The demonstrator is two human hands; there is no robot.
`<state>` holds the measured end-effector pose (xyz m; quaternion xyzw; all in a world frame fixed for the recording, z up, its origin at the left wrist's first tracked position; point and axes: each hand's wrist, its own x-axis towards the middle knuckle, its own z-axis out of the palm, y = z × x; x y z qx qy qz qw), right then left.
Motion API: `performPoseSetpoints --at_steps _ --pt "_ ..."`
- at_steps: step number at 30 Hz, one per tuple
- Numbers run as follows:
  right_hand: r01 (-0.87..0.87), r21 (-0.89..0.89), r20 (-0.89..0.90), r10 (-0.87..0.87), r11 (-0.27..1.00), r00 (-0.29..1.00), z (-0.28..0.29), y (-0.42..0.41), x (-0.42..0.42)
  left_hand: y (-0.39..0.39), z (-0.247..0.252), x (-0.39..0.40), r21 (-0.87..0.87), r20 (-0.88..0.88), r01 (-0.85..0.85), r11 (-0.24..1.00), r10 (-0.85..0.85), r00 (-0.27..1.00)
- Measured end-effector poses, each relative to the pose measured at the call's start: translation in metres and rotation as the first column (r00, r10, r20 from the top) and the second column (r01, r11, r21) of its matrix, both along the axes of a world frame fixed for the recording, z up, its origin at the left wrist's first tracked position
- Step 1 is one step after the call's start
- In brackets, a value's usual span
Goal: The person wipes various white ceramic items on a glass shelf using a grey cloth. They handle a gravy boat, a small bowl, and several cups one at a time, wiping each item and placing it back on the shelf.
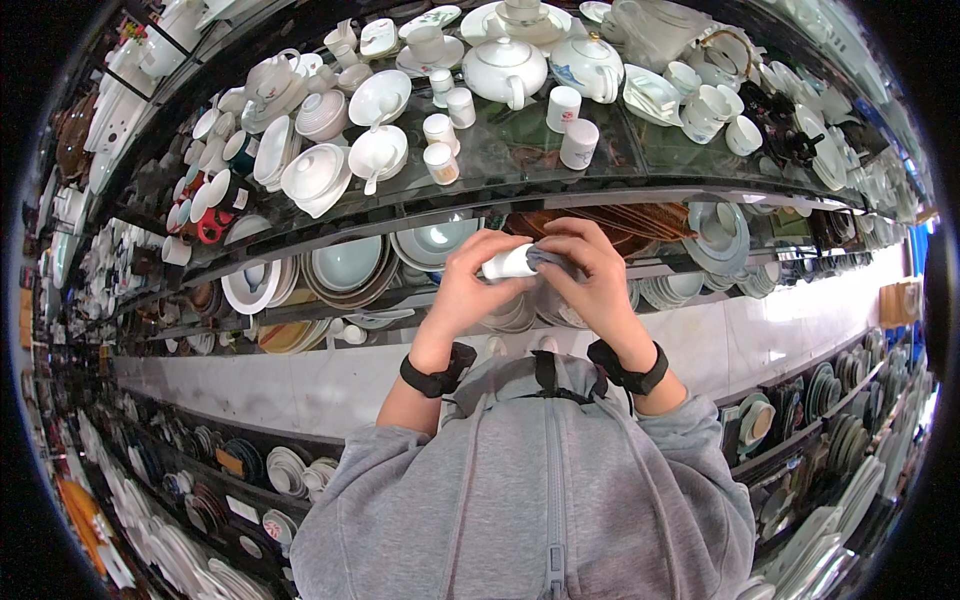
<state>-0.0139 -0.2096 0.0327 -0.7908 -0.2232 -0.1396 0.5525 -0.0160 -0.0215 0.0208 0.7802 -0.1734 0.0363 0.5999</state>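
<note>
Between my two hands, in front of the shelf edge, is a small white ceramic piece [507, 263], tipped on its side. My left hand [480, 271] grips it between thumb and fingers. A grey cloth [536, 257] is pinched in my right hand [589, 264] and pressed against the piece's right end. That end is hidden by the cloth and fingers. On the glass shelf beyond stand several small white cylindrical ceramic pieces, one of them a patterned white cylinder [579, 144] near the front edge.
Lidded white teapots [505, 71], spoon-holding bowls [378, 154] and a lidded tureen [316, 177] crowd the shelf [510, 161]. Large bowls [346, 262] and a blue-rimmed plate [717, 236] sit on the level below. Behind me, across the pale floor [315, 390], are racks of stacked plates [286, 470].
</note>
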Motion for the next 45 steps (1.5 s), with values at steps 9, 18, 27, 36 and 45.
performPoseSetpoints --at_steps 9,18,27,36,45 --pt "-0.147 -0.068 -0.12 0.138 0.987 0.983 0.0 -0.004 -0.002 0.0 -0.003 0.0 -0.157 -0.053 -0.003 0.988 -0.005 0.999" --pt "-0.04 -0.03 -0.021 0.039 0.999 0.999 0.01 -0.003 0.001 0.005 0.006 0.001 -0.003 0.023 0.017 1.0 -0.017 1.0" --pt "-0.232 -0.13 -0.118 0.217 0.964 0.969 0.01 -0.009 -0.002 0.006 0.003 -0.001 0.024 -0.008 0.036 0.999 -0.036 0.999" --pt "-0.219 -0.042 -0.135 0.212 0.975 0.968 -0.009 -0.006 -0.002 -0.002 -0.001 -0.001 0.093 0.15 -0.021 0.995 0.007 0.989" --pt "-0.237 -0.063 -0.048 0.234 0.969 0.971 -0.007 -0.008 -0.003 0.006 -0.011 0.001 -0.477 -0.483 0.043 0.878 -0.303 0.822"
